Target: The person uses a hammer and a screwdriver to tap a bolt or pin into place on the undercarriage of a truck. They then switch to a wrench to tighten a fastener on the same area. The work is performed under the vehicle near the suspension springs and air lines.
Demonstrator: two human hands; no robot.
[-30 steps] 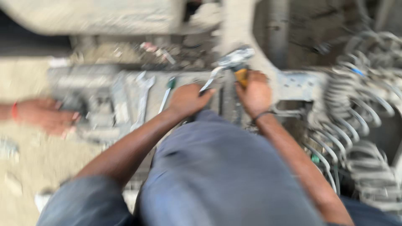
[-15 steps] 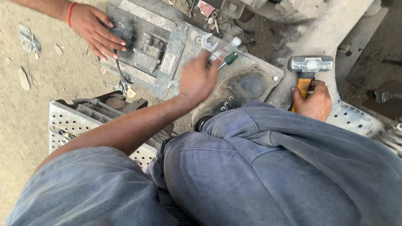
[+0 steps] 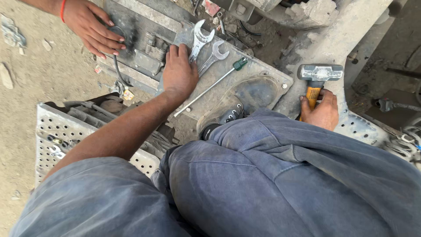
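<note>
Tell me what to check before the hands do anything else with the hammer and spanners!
1. Right hand wrapped round the hammer handle: ok.
2. Left hand holding a spanner: not ok, it only lies on it.
3. Second spanner and screwdriver flat on the metal plate: ok.
4. Shoe steady on the plate: ok.
5. Other person's hand away from the hammer: ok, it rests on the far side.
6. Hammer head tight on its handle: cannot tell.
</note>
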